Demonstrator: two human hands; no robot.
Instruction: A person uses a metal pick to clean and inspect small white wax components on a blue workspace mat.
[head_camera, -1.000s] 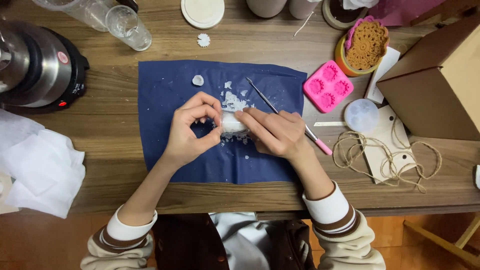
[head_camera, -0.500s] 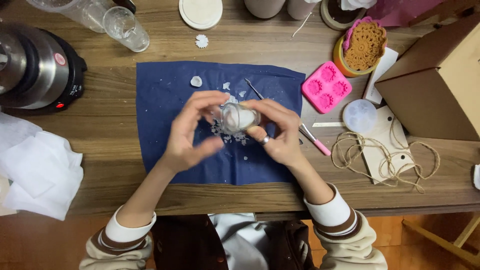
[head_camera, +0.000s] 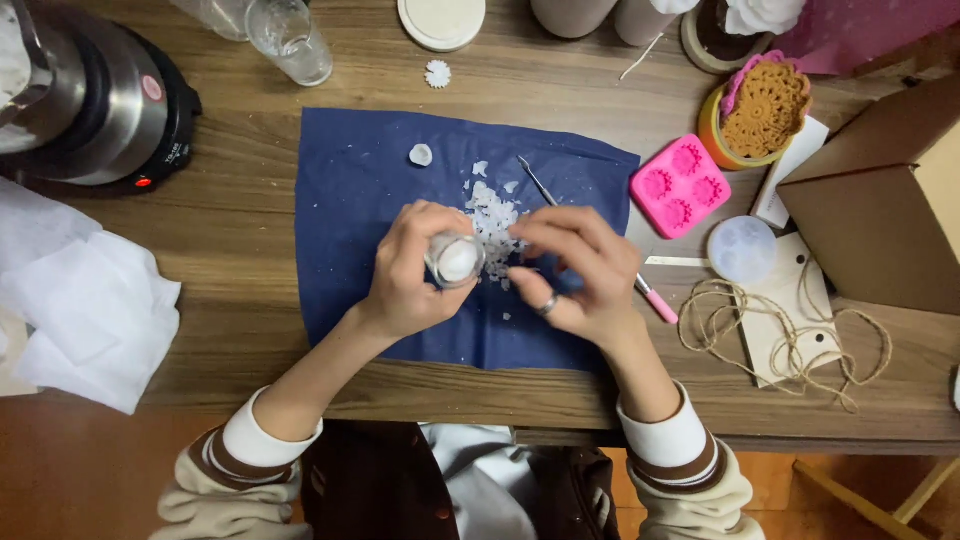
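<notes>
My left hand (head_camera: 415, 270) grips a small clear glass jar filled with white wax (head_camera: 457, 260), tilted so its mouth faces up at me. My right hand (head_camera: 575, 275), a ring on one finger, hovers just right of the jar with fingers curled and touching its rim. Both hands are over a dark blue cloth (head_camera: 355, 200) spread on the wooden table. White wax shavings (head_camera: 490, 210) lie scattered on the cloth above the jar. A thin metal tool with a pink handle (head_camera: 650, 295) lies on the cloth, partly hidden under my right hand.
A pink silicone mould (head_camera: 680, 185), a clear round mould (head_camera: 741, 250), twine (head_camera: 790, 330) and a cardboard box (head_camera: 880, 200) sit at right. A steel pot on a black base (head_camera: 95, 100), a drinking glass (head_camera: 290, 40) and white tissue (head_camera: 80, 300) are at left.
My right hand has put down the pink-handled tool, which now lies on the cloth. The jar was lifted and turned; my left hand now holds it alone, mouth up.
</notes>
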